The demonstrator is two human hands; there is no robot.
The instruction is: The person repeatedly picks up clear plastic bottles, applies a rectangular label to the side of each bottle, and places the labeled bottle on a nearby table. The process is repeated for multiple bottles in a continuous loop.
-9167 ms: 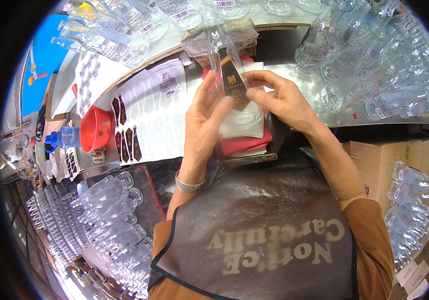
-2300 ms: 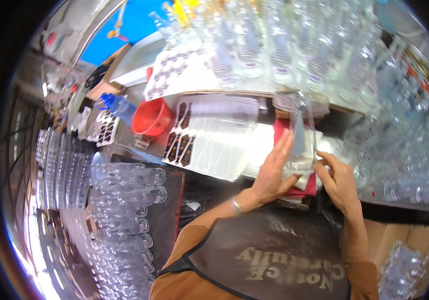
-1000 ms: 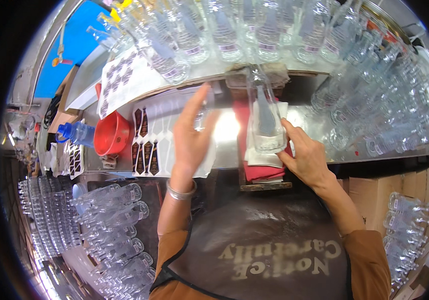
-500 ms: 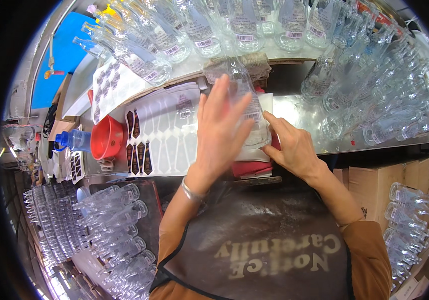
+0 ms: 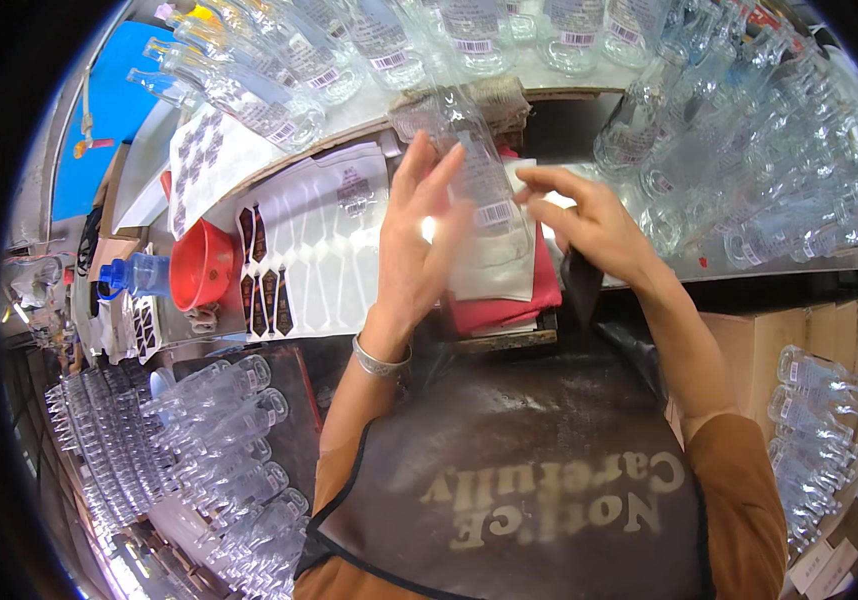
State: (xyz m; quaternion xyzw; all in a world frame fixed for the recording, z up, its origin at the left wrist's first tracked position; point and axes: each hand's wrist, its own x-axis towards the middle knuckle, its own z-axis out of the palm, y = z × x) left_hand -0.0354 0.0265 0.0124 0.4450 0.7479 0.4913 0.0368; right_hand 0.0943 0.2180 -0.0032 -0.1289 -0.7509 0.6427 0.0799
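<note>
A clear glass bottle [image 5: 484,185] with a printed back lies between my hands, its base toward me and its neck on a folded grey cloth [image 5: 497,103]. Beneath it are white paper and a red cloth [image 5: 534,297]. My left hand [image 5: 417,235] is beside the bottle, fingers spread and partly blurred, with nothing seen in it. On the bottle's right, my right hand [image 5: 597,222] has its thumb and forefinger bent near the glass. From under its palm hangs a dark flat piece [image 5: 581,285], whose kind I cannot make out. To the left lies a sticker sheet [image 5: 324,260] with dark tie-shaped stickers.
Many clear bottles [image 5: 474,45] stand along the far shelf, with more crowded at the right. A red bowl [image 5: 201,268] and a blue-capped jug [image 5: 139,275] are at the left. Bottles [image 5: 239,430] are stacked lower left; cardboard boxes [image 5: 734,345] stand at the right.
My left hand has shifted slightly left, off the bottle. My right hand has moved up and right from the bottle's base, and a dark flat piece now shows beneath it. The view has shifted slightly.
</note>
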